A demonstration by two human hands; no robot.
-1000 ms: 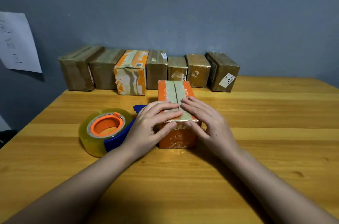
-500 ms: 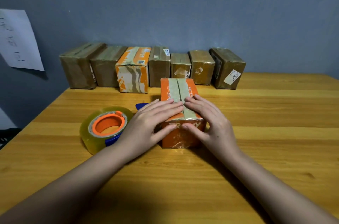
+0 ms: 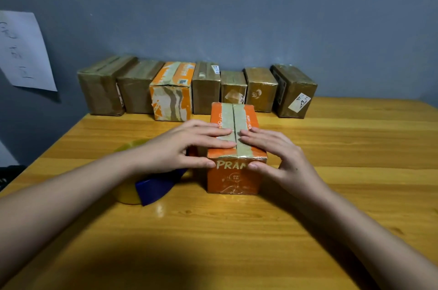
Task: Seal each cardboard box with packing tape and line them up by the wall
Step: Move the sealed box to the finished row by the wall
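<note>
Plain room used for packing, wooden desk (image 3: 331,194) against grey wall (image 3: 237,16), taped boxes (image 3: 206,88) lined up, handwritten paper sheet (image 3: 23,50) pinned up

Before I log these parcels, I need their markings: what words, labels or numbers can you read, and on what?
"PRAM", cut off by a thumb: front of the orange box under both hands.
"PRAMY", then blurred letters: its top right edge.
White label on the rightmost box: too blurred.
Small stickers on other wall boxes: too small.
Handwriting on the wall paper: illegible.
</note>
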